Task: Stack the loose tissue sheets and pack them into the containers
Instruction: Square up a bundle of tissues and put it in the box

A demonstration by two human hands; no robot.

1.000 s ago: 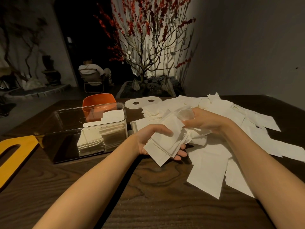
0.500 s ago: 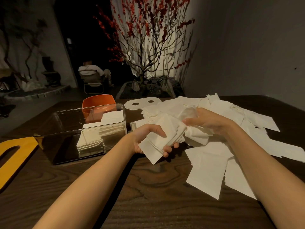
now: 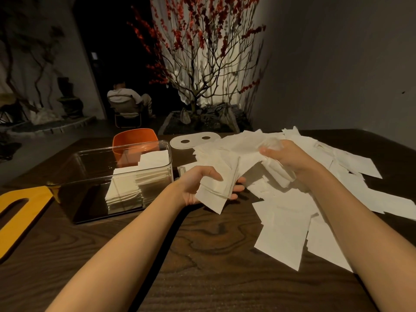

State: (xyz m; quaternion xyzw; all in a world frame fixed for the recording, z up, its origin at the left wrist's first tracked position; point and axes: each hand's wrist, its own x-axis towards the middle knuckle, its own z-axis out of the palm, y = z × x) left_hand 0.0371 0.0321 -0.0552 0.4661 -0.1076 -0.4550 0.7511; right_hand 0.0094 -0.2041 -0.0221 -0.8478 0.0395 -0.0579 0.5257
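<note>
My left hand (image 3: 195,185) grips a small stack of white tissue sheets (image 3: 216,188) just above the dark wooden table, thumb on top and fingers underneath. My right hand (image 3: 286,156) pinches a tissue sheet (image 3: 247,152) that stretches from the loose pile toward that stack. A wide pile of loose tissue sheets (image 3: 292,212) covers the table's right half. Left of my hands stands a clear rectangular container (image 3: 90,174) with two stacks of tissues (image 3: 137,183) in its right end.
An orange container (image 3: 135,138) stands behind the clear one. A white lid with two holes (image 3: 193,140) lies beyond the pile. A yellow lid (image 3: 20,212) lies at the table's left edge. Far back, a person sits on a chair beside a red-blossomed tree.
My right hand has moved right and lifted away, drawing a sheet out across the stack. My left hand has tilted the stack flatter and shifted slightly toward the container.
</note>
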